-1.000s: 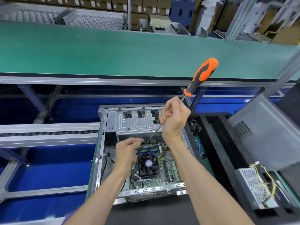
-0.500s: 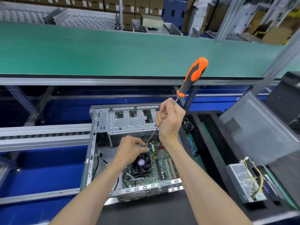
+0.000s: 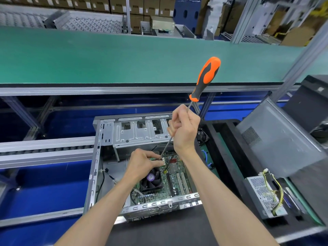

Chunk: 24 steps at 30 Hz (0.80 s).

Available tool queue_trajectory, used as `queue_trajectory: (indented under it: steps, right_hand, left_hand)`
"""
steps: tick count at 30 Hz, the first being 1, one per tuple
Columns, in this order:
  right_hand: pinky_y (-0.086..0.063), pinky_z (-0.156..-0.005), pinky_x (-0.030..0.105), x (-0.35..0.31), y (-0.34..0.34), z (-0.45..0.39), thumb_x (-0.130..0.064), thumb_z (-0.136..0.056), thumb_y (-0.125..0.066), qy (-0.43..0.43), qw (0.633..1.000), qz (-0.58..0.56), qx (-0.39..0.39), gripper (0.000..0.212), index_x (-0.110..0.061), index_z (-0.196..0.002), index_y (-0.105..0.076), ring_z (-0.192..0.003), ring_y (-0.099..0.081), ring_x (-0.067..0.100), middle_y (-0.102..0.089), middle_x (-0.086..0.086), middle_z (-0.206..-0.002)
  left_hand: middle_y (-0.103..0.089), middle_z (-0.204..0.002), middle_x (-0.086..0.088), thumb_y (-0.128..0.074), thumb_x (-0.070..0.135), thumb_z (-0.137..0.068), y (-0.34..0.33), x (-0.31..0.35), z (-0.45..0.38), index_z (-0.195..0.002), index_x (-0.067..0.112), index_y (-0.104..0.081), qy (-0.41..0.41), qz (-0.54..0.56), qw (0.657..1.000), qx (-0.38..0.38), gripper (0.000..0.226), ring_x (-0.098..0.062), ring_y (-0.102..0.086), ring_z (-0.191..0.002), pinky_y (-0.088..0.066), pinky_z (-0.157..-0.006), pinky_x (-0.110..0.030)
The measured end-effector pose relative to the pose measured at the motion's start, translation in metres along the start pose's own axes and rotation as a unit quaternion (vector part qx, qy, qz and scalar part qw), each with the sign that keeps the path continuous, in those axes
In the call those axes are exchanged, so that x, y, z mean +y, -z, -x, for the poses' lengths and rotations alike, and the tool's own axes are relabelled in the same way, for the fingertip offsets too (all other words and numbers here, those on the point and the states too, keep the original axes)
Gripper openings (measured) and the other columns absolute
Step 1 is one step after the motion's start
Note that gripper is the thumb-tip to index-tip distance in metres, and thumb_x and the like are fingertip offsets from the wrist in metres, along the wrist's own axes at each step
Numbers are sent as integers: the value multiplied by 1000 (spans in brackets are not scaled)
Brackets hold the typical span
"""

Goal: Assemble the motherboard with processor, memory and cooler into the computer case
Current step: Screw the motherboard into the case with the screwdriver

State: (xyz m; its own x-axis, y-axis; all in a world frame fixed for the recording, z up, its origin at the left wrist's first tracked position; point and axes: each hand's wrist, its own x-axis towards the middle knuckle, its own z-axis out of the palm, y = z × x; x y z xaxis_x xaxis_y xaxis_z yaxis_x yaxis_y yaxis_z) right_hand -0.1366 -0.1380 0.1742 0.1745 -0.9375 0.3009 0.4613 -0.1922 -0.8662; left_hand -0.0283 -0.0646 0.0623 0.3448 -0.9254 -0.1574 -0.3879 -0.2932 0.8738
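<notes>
Right hand (image 3: 184,129) curled around the bare metal shaft of an orange-and-black screwdriver (image 3: 204,80), handle tilted up and to the right, tip down near the left fingertips. Left hand (image 3: 142,164) reaching into the open computer case (image 3: 96,157), fingers pinched together at the screwdriver tip; whatever sits in that grip too small to tell. Motherboard (image 3: 175,180) flat inside the case, black cooler (image 3: 150,180) with purple hub mounted on it, just beneath the left hand.

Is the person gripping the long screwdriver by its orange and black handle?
No, the right hand grips the thin metal shaft of the long screwdriver, and its orange and black handle sticks up free above the fist.
</notes>
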Motion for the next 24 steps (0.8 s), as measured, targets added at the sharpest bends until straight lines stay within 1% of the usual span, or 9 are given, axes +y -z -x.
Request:
queue_trajectory:
  steps: [2, 3, 4, 6, 7, 8, 11, 16, 24]
  right_hand:
    - [-11, -44, 21, 0, 2, 0, -13, -98, -40, 2, 1000, -1, 4, 37, -10, -62, -45, -40, -15, 11, -20, 0, -50]
    - [-11, -43, 22, 1, 4, 1, -13, -99, -40, 3, 1000, 1, 4, 38, -10, -62, -45, -40, -15, 11, -20, 0, -50]
    - [-11, -43, 23, 2, 5, 2, -13, -99, -40, 6, 1000, 6, 4, 38, -10, -62, -45, -40, -15, 12, -20, -1, -50]
    - [-11, -42, 25, 4, 6, 5, -13, -101, -39, 7, 1000, 16, 1, 38, -10, -63, -45, -41, -15, 13, -22, -4, -49]
    - [-12, -42, 24, 5, 6, 7, -13, -101, -39, 6, 1000, 18, -1, 37, -10, -64, -45, -42, -15, 13, -22, -4, -49]
    - [-12, -42, 23, 7, 6, 9, -13, -100, -40, 4, 1000, 19, -2, 37, -10, -64, -45, -42, -15, 13, -22, -3, -49]
    - [-15, -42, 23, 9, 8, 13, -14, -99, -41, -6, 999, 38, -11, 35, -8, -66, -47, -42, -16, 14, -24, -3, -49]
    - [-31, -45, 31, 0, 17, 7, -18, -99, -45, -30, 993, 102, -53, 30, 0, -79, -59, -45, -29, 17, -30, 0, -50]
    - [-54, -88, 50, -3, 33, 2, -19, -88, -63, -23, 975, 219, -16, 28, -1, -109, -60, -81, -68, 14, -70, -8, -79]
  left_hand:
    - [-59, -85, 9, -92, 40, -62, 3, 1, -1, -88, 36, -79, -1, -12, 1000, -3, 30, -5, -58, -84, -53, -65, -36]
    - [-37, -87, 17, -92, 40, -62, 5, 2, 0, -93, 35, -78, -5, -8, 1000, -14, 34, -23, -52, -56, -32, -87, -26]
    - [-24, -66, 21, -92, 40, -63, 6, 3, -1, -96, 34, -78, -14, 2, 1000, -26, 36, -13, -28, -46, -23, -60, -29]
    - [-33, -59, 22, -89, 41, -67, 8, 10, 0, -95, 34, -78, -53, 12, 998, -38, 31, -2, -39, -45, -39, -54, -19]
    - [-46, -95, 7, -88, 41, -69, 7, 15, 0, -93, 34, -79, -75, 13, 996, -39, 27, 2, -44, -44, -39, -51, -11]
    - [-66, -54, 10, -86, 41, -71, 5, 20, 0, -90, 34, -79, -90, 15, 995, -41, 21, 3, -46, -43, -38, -48, -9]
    - [-72, -66, 11, -83, 40, -77, -1, 29, -4, -82, 34, -80, -92, 3, 995, -38, 8, -9, -66, -60, -54, -61, -31]
    - [-73, -71, 21, -86, 35, -73, -6, 19, -13, -76, 33, -80, -65, -17, 997, -28, 7, 2, -67, -73, -53, -72, -23]
    - [-75, -78, 17, -85, 35, -74, -19, 20, -29, -81, 30, -81, -70, -40, 996, -40, 9, 7, -66, -76, -51, -76, -18]
